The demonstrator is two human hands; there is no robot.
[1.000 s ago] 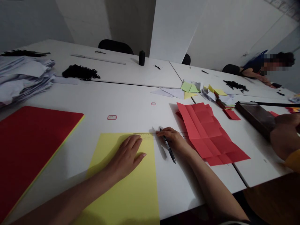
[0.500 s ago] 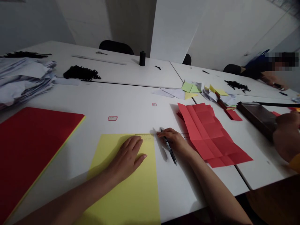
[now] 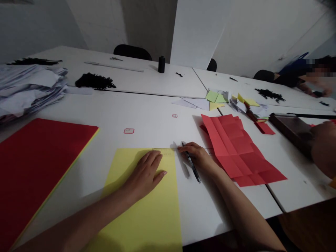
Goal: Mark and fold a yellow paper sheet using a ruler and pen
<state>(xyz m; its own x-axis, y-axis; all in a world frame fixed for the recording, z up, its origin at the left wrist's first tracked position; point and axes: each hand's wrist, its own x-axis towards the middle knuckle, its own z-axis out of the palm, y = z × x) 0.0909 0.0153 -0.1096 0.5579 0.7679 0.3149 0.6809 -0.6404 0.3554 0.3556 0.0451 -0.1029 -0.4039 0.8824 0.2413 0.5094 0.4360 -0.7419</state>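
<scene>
A yellow sheet of paper (image 3: 152, 213) lies flat on the white table in front of me. Across its far edge runs a clear ruler (image 3: 168, 152), which reaches past the sheet on the right. My left hand (image 3: 147, 171) lies on the sheet, fingers stretched out, the fingertips on the ruler. Just right of the sheet, my right hand (image 3: 196, 155) grips a dark pen (image 3: 194, 169) and touches the ruler's right part. Beside that hand rests a creased red sheet (image 3: 233, 147), unfolded and partly raised off the table.
A stack of red and yellow paper (image 3: 49, 157) lies left, below a heap of white paper (image 3: 28, 87). Black cord bundles (image 3: 94, 81), a thread spool (image 3: 161, 64) and folded paper pieces (image 3: 216, 97) are farther back. Another person's hand (image 3: 324, 147) is right, by a dark box (image 3: 291, 131).
The whole view has shifted slightly to the right. Both my hands, the pen and the ruler keep nearly the same places relative to the yellow sheet.
</scene>
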